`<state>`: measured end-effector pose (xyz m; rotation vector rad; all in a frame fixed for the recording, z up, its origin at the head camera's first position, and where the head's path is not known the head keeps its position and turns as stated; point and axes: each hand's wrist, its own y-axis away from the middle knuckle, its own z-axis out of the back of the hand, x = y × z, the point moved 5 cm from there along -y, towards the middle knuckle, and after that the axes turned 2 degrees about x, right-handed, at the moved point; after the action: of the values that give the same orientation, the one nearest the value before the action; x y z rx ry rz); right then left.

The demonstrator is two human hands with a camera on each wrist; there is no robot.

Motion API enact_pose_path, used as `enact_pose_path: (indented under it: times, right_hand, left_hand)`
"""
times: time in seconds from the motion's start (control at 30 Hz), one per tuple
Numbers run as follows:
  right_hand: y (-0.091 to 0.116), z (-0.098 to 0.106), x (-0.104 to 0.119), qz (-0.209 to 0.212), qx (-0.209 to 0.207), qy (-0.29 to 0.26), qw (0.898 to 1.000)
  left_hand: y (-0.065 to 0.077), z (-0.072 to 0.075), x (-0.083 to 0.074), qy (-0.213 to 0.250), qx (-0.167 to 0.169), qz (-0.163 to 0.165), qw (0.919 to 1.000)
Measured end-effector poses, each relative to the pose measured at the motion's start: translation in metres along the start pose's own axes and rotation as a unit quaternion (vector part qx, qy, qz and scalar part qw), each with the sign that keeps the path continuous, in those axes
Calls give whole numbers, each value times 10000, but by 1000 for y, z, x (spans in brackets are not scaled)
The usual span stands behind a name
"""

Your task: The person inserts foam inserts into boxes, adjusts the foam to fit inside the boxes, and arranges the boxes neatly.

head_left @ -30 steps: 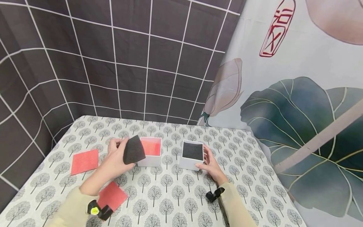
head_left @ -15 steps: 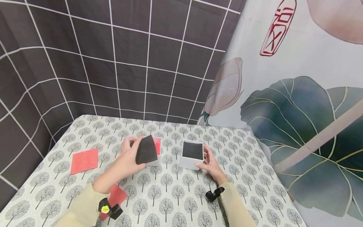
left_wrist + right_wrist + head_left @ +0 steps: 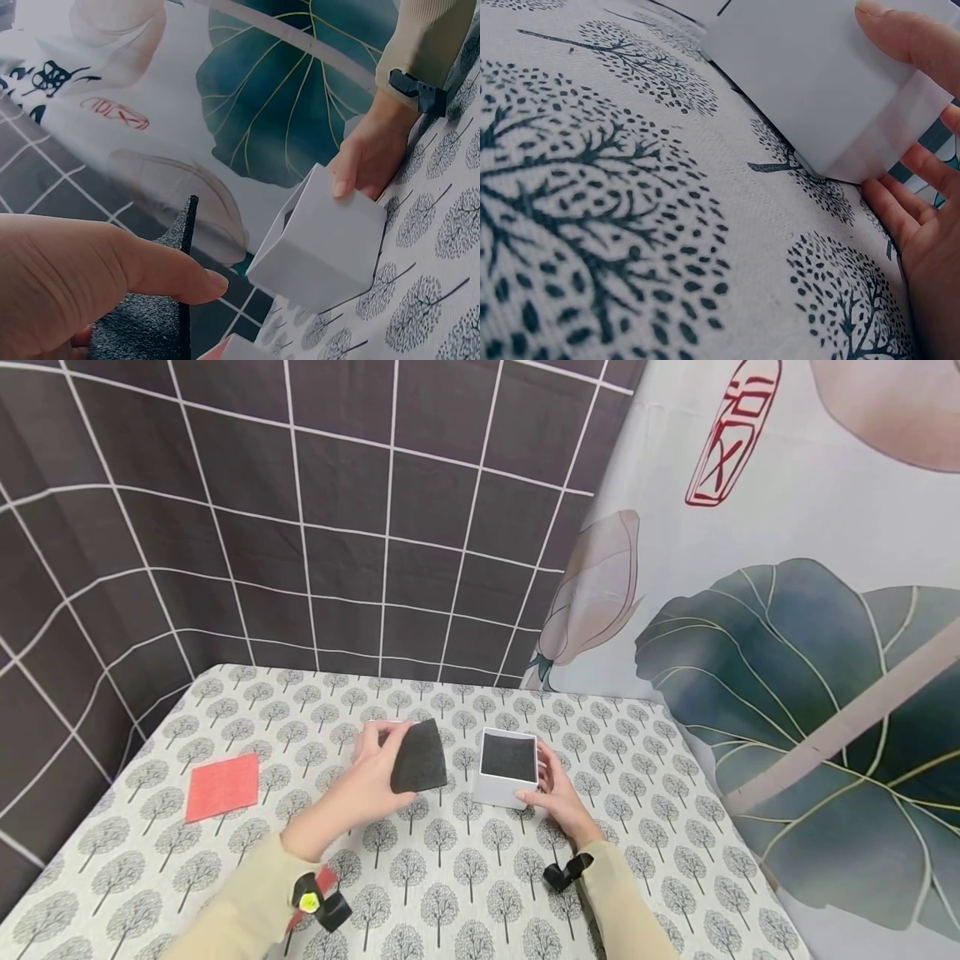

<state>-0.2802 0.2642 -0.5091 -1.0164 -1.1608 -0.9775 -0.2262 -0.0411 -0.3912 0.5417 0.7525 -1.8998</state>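
My left hand (image 3: 367, 789) pinches a black felt square (image 3: 420, 758), held up off the table and slightly bowed. In the left wrist view the thumb lies along the felt's edge. Behind this hand a second white box (image 3: 238, 351) is almost fully hidden; a bit of red shows at its rim. My right hand (image 3: 558, 795) grips the side of a white box (image 3: 498, 792), thumb on the front and fingers round the right side. A black felt piece (image 3: 508, 755) lies inside that box. The right wrist view shows the box's underside edge on the tablecloth.
A red felt square (image 3: 222, 787) lies at the table's left. Another red square (image 3: 326, 878) is mostly covered by my left wrist. The tree-print tablecloth (image 3: 442, 902) reaches the dark grid curtain (image 3: 341, 568) at the back and a lotus-print curtain on the right.
My left hand has moved right with the black felt square, from beside the red-holding box to in front of it, hiding it. My right hand and its box have stayed in place.
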Motion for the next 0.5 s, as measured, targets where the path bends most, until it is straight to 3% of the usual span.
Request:
enact_pose_path:
  times: [0.27, 0.5]
  right_hand:
    - [2, 0, -1, 141, -12, 32, 9999]
    - [2, -1, 5, 159, 64, 75, 9998]
  left_hand:
    - [-13, -14, -11, 65, 204, -232, 9995]
    - [-23, -29, -17, 28, 343, -231, 9991]
